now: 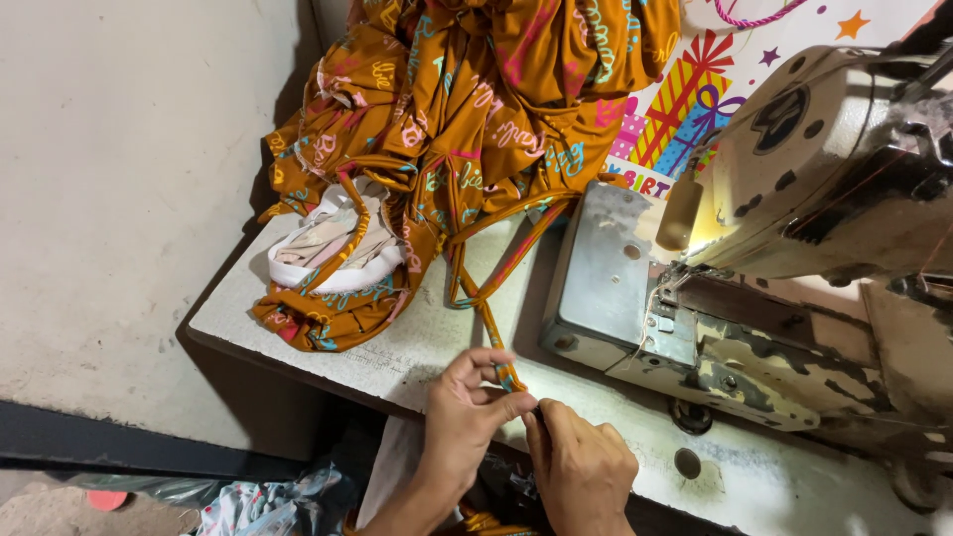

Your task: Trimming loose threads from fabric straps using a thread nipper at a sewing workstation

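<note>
Both hands pinch narrow strap (486,323) end: left hand (467,417), right hand (581,467), before sewing machine (784,248); strap not under needle; garment (447,109) heaped behind.

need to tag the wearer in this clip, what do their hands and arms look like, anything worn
Both hands are bare: the left hand and the right hand show no gloves, and no rings are visible on the fingers. The left forearm is bare too, with no sleeve, watch or bracelet in view. The right forearm is out of view.
</note>
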